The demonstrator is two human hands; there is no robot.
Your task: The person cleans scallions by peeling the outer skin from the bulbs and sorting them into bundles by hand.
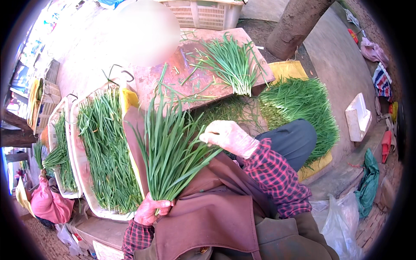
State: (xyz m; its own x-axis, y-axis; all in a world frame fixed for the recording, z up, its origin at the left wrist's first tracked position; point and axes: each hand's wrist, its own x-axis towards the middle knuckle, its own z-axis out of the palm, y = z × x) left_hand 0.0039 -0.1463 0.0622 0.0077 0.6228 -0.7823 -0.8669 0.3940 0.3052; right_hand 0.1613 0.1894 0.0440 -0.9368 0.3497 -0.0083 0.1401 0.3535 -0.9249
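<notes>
My left hand [152, 209] is wrapped round the base of a bunch of garlic chives [171, 147], whose long flat green leaves fan upward over my brown apron [208, 229]. Beside the right edge of the leaves, my right hand [229, 135] is closed in a pinch. Whatever is between its fingertips is too small to make out. Another small pile of chives [236, 65], pale stems toward me, lies on the low reddish board [167, 80] ahead. Scattered leaf scraps lie on that board too.
On the left stand long white crates [100, 214] packed with chives. A large heap of chives [303, 117] lies on yellow sheeting at the right, by my knee. Beyond are a tree trunk [297, 28], a white basket [203, 16] and a foam piece [359, 119]. A person in pink [52, 201] works far left.
</notes>
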